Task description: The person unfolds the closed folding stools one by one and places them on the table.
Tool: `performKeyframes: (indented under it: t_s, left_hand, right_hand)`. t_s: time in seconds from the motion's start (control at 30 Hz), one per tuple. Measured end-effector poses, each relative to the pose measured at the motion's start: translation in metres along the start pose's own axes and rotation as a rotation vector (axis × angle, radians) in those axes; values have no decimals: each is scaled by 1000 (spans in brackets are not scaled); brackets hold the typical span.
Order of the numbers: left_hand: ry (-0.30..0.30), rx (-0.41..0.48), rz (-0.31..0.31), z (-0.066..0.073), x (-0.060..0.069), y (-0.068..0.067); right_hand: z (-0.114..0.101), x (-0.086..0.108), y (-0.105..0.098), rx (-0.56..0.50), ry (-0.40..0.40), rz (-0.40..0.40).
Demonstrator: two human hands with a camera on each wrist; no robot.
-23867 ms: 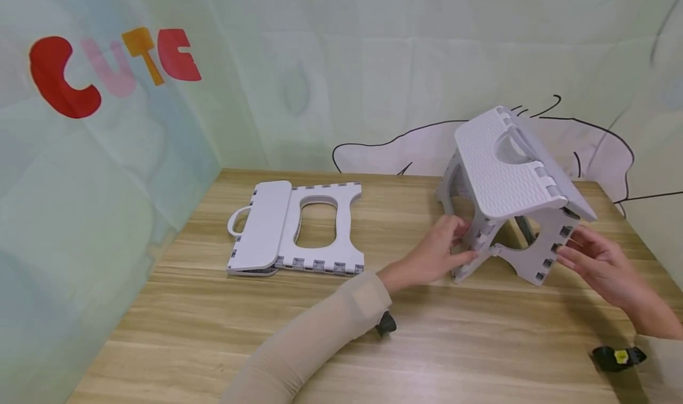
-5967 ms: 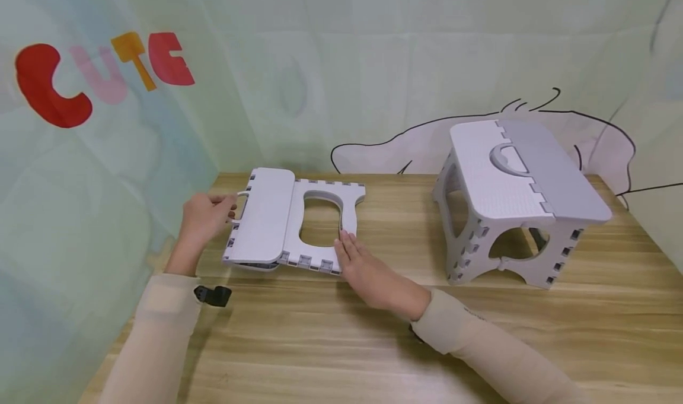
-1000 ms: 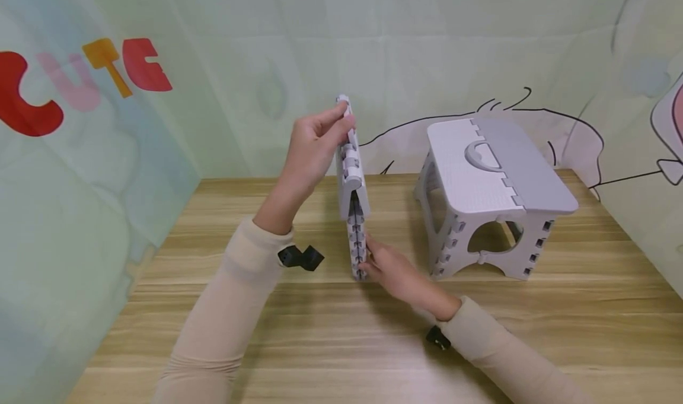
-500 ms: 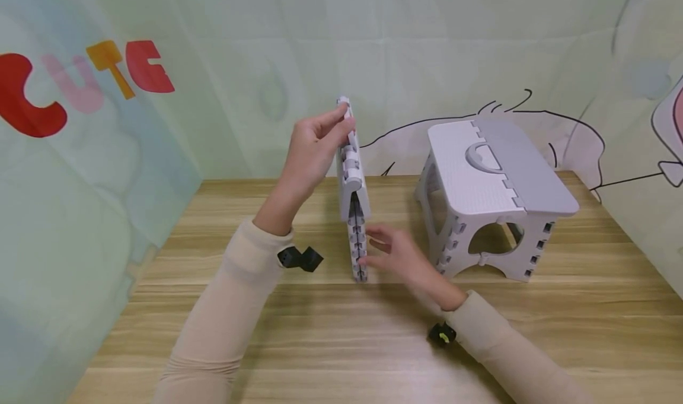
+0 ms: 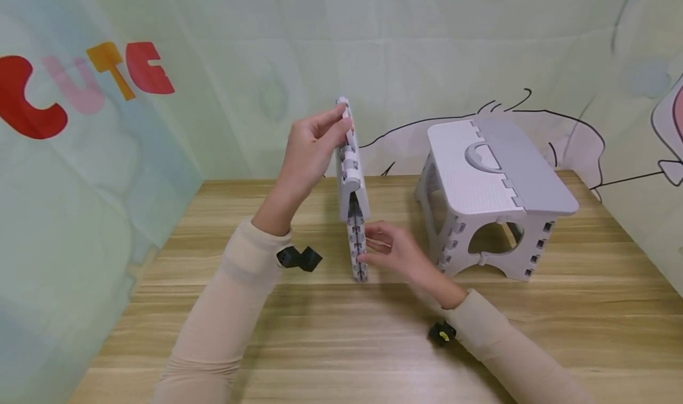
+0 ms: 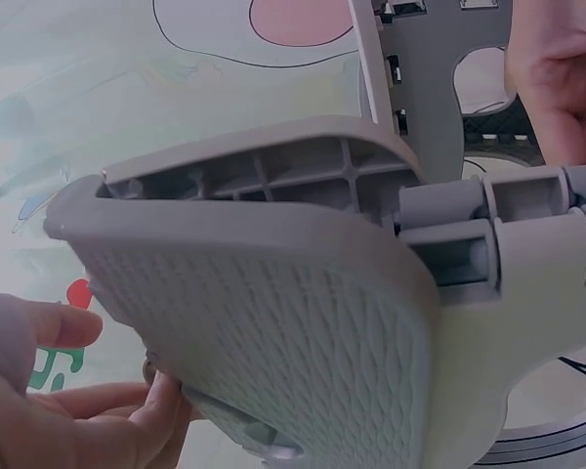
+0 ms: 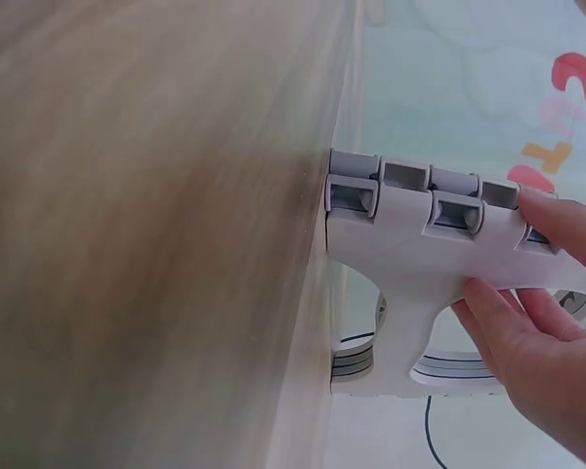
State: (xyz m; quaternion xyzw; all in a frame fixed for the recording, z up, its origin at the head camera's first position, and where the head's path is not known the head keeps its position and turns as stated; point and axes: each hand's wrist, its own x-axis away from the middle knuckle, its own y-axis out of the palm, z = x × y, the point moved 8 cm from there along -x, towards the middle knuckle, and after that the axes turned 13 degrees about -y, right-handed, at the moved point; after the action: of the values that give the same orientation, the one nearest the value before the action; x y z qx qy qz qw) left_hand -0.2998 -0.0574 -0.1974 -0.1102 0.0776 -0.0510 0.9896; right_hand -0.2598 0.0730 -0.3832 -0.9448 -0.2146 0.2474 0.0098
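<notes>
A folded white-and-grey folding stool [image 5: 353, 184] is upright, edge-on to me, its feet at the tabletop. My left hand [image 5: 308, 152] holds it by its top edge, where the handle is. In the left wrist view, the folded seat halves [image 6: 273, 293] part slightly at their lower side, showing the ribbed inside. My right hand [image 5: 397, 253] grips the legs low on the right side; in the right wrist view its thumb lies on the hinged edge of the leg panel [image 7: 410, 225], fingers at the cut-out. To the right stands a second, unfolded stool [image 5: 480, 184].
Both stools are on a wood-grain table [image 5: 341, 344]. A printed cloth backdrop [image 5: 240, 83] rises behind and at the left, with coloured letters on it. The unfolded stool is close to my right forearm. A black wrist device [image 5: 441, 333] sits by the right cuff.
Earlier my hands were unfolding the right stool, which now stands flat-topped. The other stool, lying folded six seconds ago, is now upright. Lately my right fingers have shifted slightly on its legs.
</notes>
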Motion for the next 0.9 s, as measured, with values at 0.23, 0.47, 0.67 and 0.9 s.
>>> performKeyframes:
  t_s: [0.23,0.47,0.67,0.9]
  left_hand:
    - [91,-123,36,3,7,-4]
    - [142,-197,139,-5,16,-20]
    - [143,-163,152,-22,19,-37]
    - [59,-147,94,-51,18,-45]
  right_hand:
    - [-1,1,1,-3,3,5]
    - [-4,2,2,-12,14,2]
    - [-1,1,1,1,41,4]
    - [0,0,0,11,45,7]
